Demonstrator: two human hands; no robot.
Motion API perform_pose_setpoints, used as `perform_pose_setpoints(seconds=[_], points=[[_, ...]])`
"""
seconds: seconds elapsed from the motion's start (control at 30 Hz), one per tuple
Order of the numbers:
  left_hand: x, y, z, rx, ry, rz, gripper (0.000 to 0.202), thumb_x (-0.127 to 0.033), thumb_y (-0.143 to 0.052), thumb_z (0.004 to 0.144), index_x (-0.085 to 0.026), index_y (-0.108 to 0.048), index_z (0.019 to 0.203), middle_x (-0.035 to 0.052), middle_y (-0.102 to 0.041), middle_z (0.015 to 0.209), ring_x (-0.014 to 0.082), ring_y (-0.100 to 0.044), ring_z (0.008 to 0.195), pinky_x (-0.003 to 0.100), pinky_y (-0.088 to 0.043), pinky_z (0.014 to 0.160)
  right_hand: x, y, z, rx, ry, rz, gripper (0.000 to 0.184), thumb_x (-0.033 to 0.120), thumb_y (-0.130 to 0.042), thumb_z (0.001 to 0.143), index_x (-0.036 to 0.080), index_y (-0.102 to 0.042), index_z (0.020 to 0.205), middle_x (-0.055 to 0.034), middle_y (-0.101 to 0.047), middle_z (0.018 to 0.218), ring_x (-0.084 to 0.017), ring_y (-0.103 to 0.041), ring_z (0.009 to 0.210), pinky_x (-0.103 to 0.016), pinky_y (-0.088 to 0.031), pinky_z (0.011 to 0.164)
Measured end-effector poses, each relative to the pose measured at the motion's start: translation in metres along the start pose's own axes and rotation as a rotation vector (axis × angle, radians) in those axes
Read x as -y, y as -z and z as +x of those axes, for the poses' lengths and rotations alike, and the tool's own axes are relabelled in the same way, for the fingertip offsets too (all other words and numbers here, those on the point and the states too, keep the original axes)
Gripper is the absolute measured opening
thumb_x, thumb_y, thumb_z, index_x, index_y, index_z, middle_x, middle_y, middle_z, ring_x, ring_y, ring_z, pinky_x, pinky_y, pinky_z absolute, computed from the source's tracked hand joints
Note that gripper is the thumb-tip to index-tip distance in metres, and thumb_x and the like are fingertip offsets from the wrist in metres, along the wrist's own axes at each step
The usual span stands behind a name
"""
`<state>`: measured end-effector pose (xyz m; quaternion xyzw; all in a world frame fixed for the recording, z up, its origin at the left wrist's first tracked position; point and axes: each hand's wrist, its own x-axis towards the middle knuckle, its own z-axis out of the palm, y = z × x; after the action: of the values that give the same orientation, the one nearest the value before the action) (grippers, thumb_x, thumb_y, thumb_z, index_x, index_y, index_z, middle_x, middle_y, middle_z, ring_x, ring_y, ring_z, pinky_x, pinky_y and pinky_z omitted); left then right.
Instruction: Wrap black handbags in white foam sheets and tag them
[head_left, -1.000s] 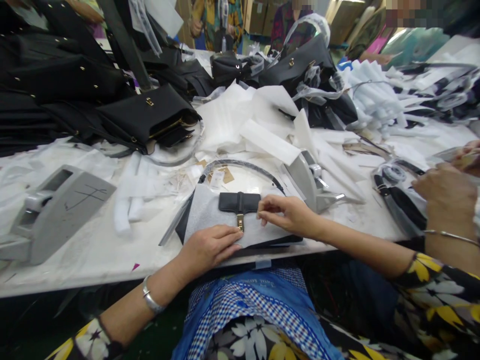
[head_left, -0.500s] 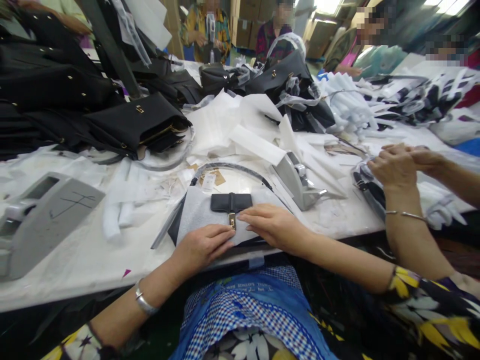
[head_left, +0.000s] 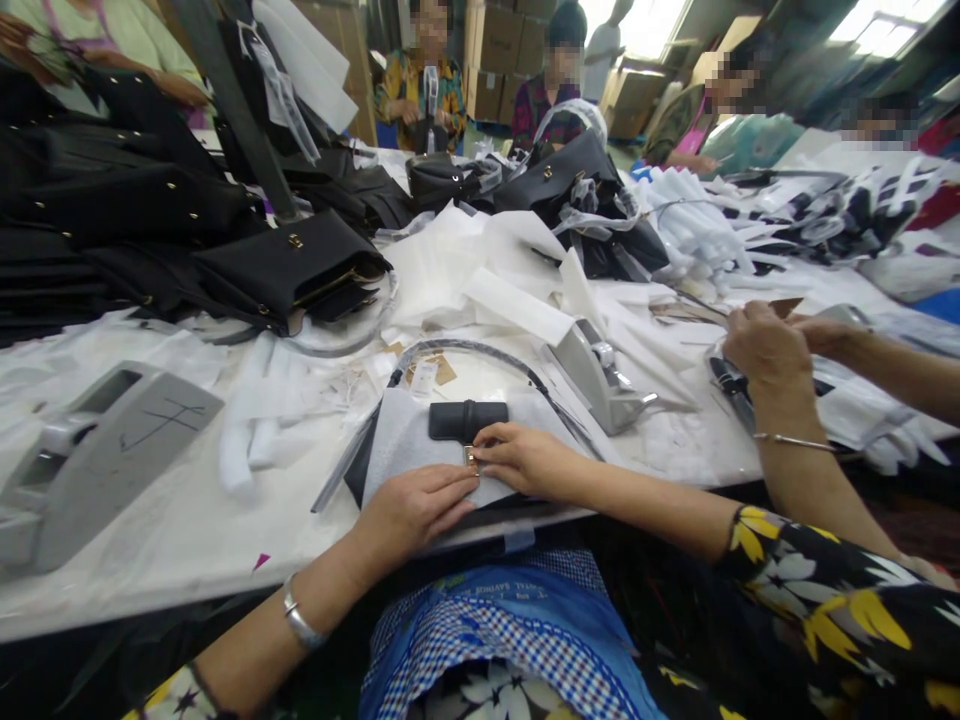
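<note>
A flat black handbag [head_left: 358,462] lies at the table's near edge, covered by a grey-white wrapping sheet [head_left: 405,440]. Its black clasp tab [head_left: 466,418] with a small gold lock [head_left: 470,456] pokes through the sheet. My left hand [head_left: 415,506] rests flat on the sheet just below the lock, fingers stretched out. My right hand [head_left: 519,458] has its fingers pressed together at the gold lock. The bag's wrapped curved handle [head_left: 480,352] arcs behind it.
Two grey tape dispensers [head_left: 97,450] [head_left: 596,375] stand left and right of the bag. Black handbags [head_left: 289,265] and white foam sheets [head_left: 480,265] pile up behind. Another person's hands [head_left: 772,345] work at the right; more people sit at the far side.
My right hand has drawn in from the sheet's right side to the gold lock. My left hand stays on the sheet. The neighbour's hands have shifted at the right.
</note>
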<state>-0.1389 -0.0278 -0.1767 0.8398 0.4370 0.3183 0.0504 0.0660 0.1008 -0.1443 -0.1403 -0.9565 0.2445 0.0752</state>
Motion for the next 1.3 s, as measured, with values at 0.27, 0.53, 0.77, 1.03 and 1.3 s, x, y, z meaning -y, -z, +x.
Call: perform_pose_setpoints(seconds=[0.27,0.53,0.77,1.03,1.3], points=[[0.001,0.002,0.001,-0.006,0.014,-0.030,0.028,-0.027,-0.051,0.099,-0.020,-0.066,0.123,0.0066,-0.072,0.116,0.0178,-0.069,0.103,0.029,-0.059,0.090,-0.007,0.014,0.042,0.215,0.157,-0.173,0.010,0.014,-0.065,0.090,0.018,-0.074,0.088,-0.0043,-0.069,0.093,-0.016,-0.064,0.088,-0.025,-0.048,0.079],[0.003,-0.001,-0.001,-0.015,0.015,-0.033,0.028,-0.028,-0.052,0.100,-0.018,-0.065,0.122,0.0065,-0.072,0.118,0.0185,-0.069,0.105,0.028,-0.059,0.090,-0.003,-0.003,0.038,0.231,0.066,-0.310,0.011,0.011,-0.059,0.091,0.010,-0.066,0.099,-0.0109,-0.066,0.094,-0.021,-0.062,0.084,-0.031,-0.049,0.075],[0.002,-0.001,-0.003,-0.009,0.016,-0.025,0.030,-0.026,-0.054,0.099,-0.017,-0.064,0.125,0.0069,-0.072,0.118,0.0183,-0.069,0.105,0.029,-0.058,0.091,0.000,0.014,0.044,0.357,0.184,-0.326,0.008,0.013,-0.059,0.095,0.015,-0.067,0.096,-0.0079,-0.066,0.100,-0.020,-0.060,0.095,-0.029,-0.048,0.082],[0.003,-0.003,-0.005,0.004,0.020,-0.005,0.030,-0.027,-0.054,0.099,-0.017,-0.064,0.126,0.0068,-0.071,0.119,0.0184,-0.068,0.108,0.029,-0.057,0.094,-0.002,0.004,0.047,0.311,0.042,-0.321,0.015,0.019,-0.056,0.096,0.010,-0.068,0.099,-0.0127,-0.069,0.098,-0.023,-0.065,0.092,-0.032,-0.050,0.080],[0.003,0.003,-0.002,0.055,0.030,-0.013,0.031,-0.028,-0.051,0.100,-0.020,-0.061,0.129,0.0059,-0.070,0.123,0.0161,-0.067,0.110,0.027,-0.055,0.095,0.010,0.030,-0.018,0.117,0.014,-0.198,0.047,0.047,-0.052,0.099,0.016,-0.060,0.133,-0.0114,-0.064,0.132,-0.025,-0.060,0.122,-0.041,-0.043,0.107]])
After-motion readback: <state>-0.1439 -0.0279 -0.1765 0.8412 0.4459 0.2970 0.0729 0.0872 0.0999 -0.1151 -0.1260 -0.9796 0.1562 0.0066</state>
